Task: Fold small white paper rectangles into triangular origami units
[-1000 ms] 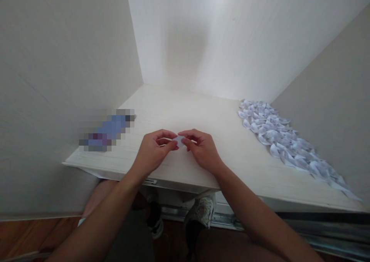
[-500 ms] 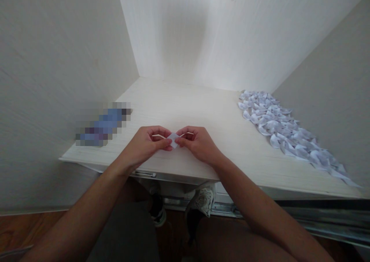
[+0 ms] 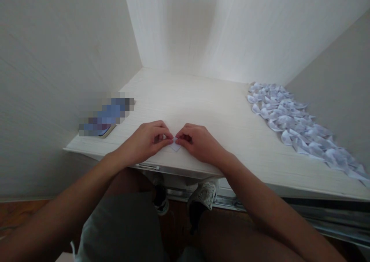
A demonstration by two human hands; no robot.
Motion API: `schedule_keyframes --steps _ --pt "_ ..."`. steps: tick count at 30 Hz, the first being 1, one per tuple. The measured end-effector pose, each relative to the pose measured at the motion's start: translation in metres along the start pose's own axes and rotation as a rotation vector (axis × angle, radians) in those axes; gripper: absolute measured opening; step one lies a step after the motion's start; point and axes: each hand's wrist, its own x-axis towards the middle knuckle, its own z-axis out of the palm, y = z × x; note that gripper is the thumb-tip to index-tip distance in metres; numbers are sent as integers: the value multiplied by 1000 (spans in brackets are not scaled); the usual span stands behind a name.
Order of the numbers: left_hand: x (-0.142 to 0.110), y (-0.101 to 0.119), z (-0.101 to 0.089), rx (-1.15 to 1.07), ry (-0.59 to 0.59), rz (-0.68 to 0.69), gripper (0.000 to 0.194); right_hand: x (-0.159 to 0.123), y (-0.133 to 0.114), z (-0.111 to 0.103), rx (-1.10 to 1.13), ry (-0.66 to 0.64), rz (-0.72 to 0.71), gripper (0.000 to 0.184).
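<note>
A small piece of white paper point(image 3: 175, 146), folded so that one corner points toward me, is pinched between my two hands close to the front of the white shelf point(image 3: 190, 100). My left hand point(image 3: 150, 139) has thumb and forefinger closed on its left side. On the opposite side, the thumb and fingertips of my right hand point(image 3: 199, 141) are closed on it too. The fingertips of both hands nearly meet at its upper part and cover some of it.
Many folded white paper pieces point(image 3: 295, 117) lie in overlapping rows along the right wall. A blurred flat object point(image 3: 106, 115), perhaps a phone, rests by the left wall. Below the shelf's front edge are a metal rail point(image 3: 179, 194), my legs and my shoes point(image 3: 204, 196).
The paper has been lowered toward the shelf and its lower corner now shows below my fingertips. Both hands have rotated knuckles-up. The camera view has shifted slightly.
</note>
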Motion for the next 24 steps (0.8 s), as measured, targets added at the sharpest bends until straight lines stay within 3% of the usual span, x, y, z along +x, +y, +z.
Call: schedule_keyframes --steps 12,24 --pt "-12 1 3 138 91 296 20 -14 12 -1 -94 -15 -238 22" --pt "-22 0 0 162 -26 281 25 -32 13 0 -102 102 -366 21"
